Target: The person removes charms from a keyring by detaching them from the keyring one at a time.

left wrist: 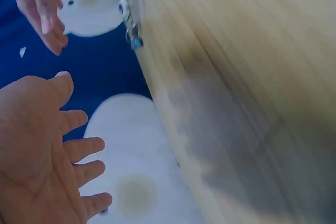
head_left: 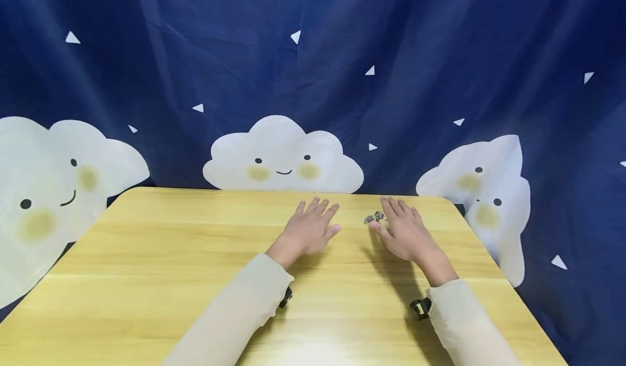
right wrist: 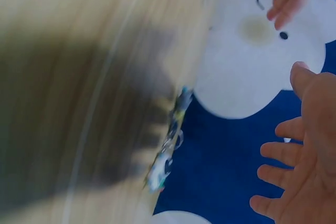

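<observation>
Both hands hover palm down over the far part of a wooden table. My left hand has its fingers spread and holds nothing; its palm shows in the left wrist view. My right hand is also spread and free of anything, with its palm seen in the right wrist view. A small cluster of metal pieces lies on the table just left of the right hand's fingers, between the two hands. The same metal pieces look blurred in the right wrist view and appear again, small, in the left wrist view.
A dark blue curtain with white smiling clouds hangs behind the table. The table's far edge runs just beyond the fingertips. Its right edge falls close to the right arm.
</observation>
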### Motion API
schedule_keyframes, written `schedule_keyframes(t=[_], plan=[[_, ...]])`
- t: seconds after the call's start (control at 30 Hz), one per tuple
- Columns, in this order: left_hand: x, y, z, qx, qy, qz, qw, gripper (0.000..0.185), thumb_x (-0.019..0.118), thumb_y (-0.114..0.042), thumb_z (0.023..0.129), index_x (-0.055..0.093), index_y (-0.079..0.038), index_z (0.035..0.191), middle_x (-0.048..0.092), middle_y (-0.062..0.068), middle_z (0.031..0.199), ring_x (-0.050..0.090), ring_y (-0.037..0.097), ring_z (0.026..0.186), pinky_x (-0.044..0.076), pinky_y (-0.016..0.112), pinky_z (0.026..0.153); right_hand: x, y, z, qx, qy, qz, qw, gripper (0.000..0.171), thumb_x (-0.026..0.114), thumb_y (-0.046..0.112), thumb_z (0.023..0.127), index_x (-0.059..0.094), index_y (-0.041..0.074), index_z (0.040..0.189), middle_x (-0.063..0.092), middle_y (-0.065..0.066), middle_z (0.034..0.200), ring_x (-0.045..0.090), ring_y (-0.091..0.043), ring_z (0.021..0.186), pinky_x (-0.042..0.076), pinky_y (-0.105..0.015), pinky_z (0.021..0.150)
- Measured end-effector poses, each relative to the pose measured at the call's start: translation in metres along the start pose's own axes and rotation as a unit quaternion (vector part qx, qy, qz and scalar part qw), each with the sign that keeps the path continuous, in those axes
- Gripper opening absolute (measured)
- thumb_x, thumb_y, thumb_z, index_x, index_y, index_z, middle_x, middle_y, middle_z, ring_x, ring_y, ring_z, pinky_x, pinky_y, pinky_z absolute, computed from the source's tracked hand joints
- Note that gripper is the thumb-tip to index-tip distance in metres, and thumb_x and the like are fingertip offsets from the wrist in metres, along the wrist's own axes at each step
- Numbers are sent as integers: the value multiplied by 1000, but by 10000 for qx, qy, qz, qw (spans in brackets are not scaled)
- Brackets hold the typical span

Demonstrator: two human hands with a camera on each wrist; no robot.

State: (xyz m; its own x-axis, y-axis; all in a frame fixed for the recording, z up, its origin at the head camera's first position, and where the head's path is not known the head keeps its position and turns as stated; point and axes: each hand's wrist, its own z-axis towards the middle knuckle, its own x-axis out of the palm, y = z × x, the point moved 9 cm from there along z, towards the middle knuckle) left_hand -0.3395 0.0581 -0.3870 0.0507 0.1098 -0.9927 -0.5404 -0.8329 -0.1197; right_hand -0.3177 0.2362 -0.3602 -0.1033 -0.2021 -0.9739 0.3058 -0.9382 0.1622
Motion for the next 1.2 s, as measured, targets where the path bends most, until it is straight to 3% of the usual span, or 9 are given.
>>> schedule_keyframes(t=[0.37, 0.77, 1.0, 1.2], plan=[[11, -42, 51, 311, 104, 233, 9992, 63, 29, -54, 109, 29, -20, 163, 30, 8, 166, 22, 30, 155, 18, 52, 124, 8, -32, 7, 14, 153, -247, 9996, 71, 50, 40, 107, 30, -8, 156, 36, -34, 156, 30, -54, 144, 24, -69, 115], [33, -47, 99, 333, 233, -469, 9981, 60, 41, -43, 110, 33, -11, 160, 40, 11, 161, 38, 28, 147, 36, 44, 118, 19, -55, 23, -266, 329, -116, 9990, 69, 67, 26, 100, 37, -9, 152, 46, -34, 147, 46, -55, 132, 39, -64, 108], [42, -51, 115, 113, 707, -1234, 9898, 58, 42, -38, 111, 31, -13, 161, 34, 9, 164, 31, 26, 151, 30, 46, 121, 33, -75, 33, -151, 534, -75, 9984, 65, 69, 25, 99, 43, -10, 148, 52, -34, 142, 51, -53, 129, 42, -62, 107], [46, -54, 130, 109, 560, -1361, 9891, 56, 46, -36, 109, 37, -11, 159, 40, 7, 161, 35, 24, 150, 32, 41, 120, 45, -93, 38, 189, 683, 163, 9974, 62, 65, 29, 102, 45, -8, 147, 51, -33, 144, 48, -52, 131, 40, -63, 108]])
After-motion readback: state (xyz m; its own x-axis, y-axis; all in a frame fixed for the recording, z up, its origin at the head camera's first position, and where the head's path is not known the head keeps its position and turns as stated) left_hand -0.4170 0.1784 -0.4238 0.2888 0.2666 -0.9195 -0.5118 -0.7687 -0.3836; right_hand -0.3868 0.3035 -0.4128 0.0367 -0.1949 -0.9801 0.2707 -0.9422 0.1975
